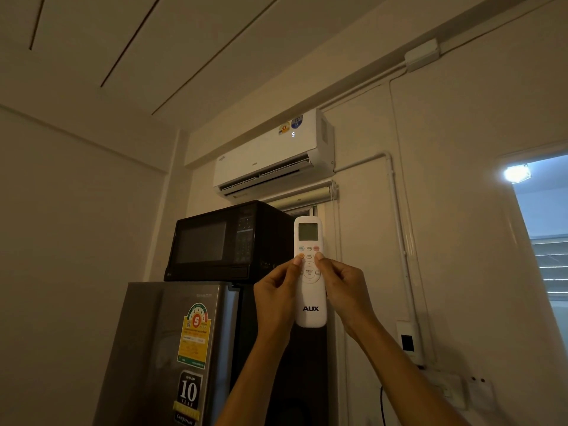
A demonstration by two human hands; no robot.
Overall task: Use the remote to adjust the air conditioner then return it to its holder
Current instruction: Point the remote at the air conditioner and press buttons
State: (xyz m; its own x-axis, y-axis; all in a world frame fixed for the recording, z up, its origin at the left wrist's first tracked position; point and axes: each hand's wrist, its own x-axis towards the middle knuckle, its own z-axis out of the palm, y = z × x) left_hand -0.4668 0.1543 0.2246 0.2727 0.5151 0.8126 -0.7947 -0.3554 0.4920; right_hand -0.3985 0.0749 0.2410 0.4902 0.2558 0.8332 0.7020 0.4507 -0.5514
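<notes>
Head view: we hold a white AUX remote upright in front of us, its grey screen at the top and coloured buttons below, with our left hand and right hand pinching its two long edges and both thumbs pressed on the upper button rows. It is raised toward the white AUX air conditioner mounted high on the wall, whose panel shows a lit "5". Below it a black microwave sits on a grey Sharp refrigerator; cream walls and a bright window at right enclose the dim room.
</notes>
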